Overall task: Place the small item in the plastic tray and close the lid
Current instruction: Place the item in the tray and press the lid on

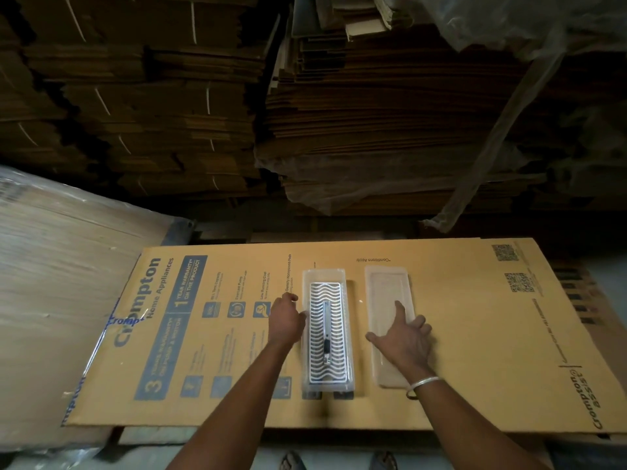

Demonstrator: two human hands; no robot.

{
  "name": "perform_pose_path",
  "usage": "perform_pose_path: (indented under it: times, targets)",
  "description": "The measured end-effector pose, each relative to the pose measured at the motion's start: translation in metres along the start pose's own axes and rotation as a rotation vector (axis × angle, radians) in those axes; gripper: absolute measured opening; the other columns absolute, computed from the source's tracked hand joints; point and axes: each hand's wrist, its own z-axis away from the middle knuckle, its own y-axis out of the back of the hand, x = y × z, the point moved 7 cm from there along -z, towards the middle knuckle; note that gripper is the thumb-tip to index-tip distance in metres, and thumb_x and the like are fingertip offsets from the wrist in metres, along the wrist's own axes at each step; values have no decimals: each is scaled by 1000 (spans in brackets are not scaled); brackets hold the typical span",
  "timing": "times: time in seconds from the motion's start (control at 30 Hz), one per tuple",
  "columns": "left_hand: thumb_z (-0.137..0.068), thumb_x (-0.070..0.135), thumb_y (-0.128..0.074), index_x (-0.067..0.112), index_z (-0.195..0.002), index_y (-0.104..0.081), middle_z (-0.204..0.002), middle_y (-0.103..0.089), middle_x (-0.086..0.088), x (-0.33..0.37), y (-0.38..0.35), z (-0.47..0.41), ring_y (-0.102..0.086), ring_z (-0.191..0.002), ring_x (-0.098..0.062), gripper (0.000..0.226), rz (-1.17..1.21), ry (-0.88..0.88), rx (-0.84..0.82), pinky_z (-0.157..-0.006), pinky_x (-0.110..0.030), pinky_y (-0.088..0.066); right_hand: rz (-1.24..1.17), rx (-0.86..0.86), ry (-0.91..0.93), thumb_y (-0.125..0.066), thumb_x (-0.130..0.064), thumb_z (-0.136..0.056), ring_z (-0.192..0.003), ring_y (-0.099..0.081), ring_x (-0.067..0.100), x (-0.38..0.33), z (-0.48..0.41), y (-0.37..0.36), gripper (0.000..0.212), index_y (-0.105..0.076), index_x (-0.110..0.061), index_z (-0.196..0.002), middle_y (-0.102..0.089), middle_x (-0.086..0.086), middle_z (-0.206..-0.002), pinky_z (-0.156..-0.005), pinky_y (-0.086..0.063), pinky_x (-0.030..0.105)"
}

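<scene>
Clear plastic tray (326, 276) laid at frame centre on printed cardboard sheet (458, 334) covering counter; white wavy-patterned item (334, 364) seated inside tray. Left hand (285, 318) pressed against tray's left wall, fingers curled, nothing held. Clear lid (385, 283) laid separately just right of tray, right hand (403, 337) spread flat on it, grip open

Head camera looks steeply down over a cardboard sheet (441, 334)
</scene>
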Motion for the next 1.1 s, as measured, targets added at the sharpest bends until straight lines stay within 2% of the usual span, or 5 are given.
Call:
perform_pose_path:
  times: [0.37, 0.7, 0.9, 1.0, 1.1]
  targets:
    - [-96, 29, -58, 18, -89, -68, -82, -74, -10, -49, -17, 10, -71, -74, -27, 16, 320, 159, -266, -81, -51, -62, 26, 8, 173, -60, -89, -65, -122, -36, 35, -91, 58, -8, 115, -10, -40, -156, -32, 18, -138, -90, -52, 43]
    - [-72, -4, -77, 12, -133, -46, -91, -69, -13, -48, -15, 58, -67, -86, -29, 70, 428, 181, -795, -88, -47, -56, 116, 17, 168, -58, -88, -68, -123, -35, 33, -128, 73, -36, 117, -13, -30, -159, -31, 18, -139, -92, -48, 40]
    - [-74, 2, -86, 14, -143, -34, -101, -62, -15, -40, -18, 68, -63, -84, -30, 87, 247, 65, -757, -88, -55, -57, 144, 27, 171, -53, -83, -77, -124, -35, 32, -131, 72, -46, 106, -12, -29, -158, -30, 17, -141, -90, -46, 39]
    - [-72, 7, -88, 15, -148, -31, -100, -65, -10, -43, -21, 63, -66, -89, -29, 96, 174, 49, -725, -92, -54, -57, 136, 13, 219, -52, -52, -97, -129, -36, 34, -132, 63, -40, 72, -20, -25, -155, -28, 18, -149, -93, -51, 43]
    - [-70, 15, -91, 18, -158, -20, -123, -66, -11, -38, -19, 61, -66, -114, -31, 114, 38, -12, -680, -102, -48, -53, 184, 42, 350, -62, -7, -91, -141, -36, 34, -138, 47, -27, 73, -25, -17, -153, -16, 19, -164, -102, -50, 45]
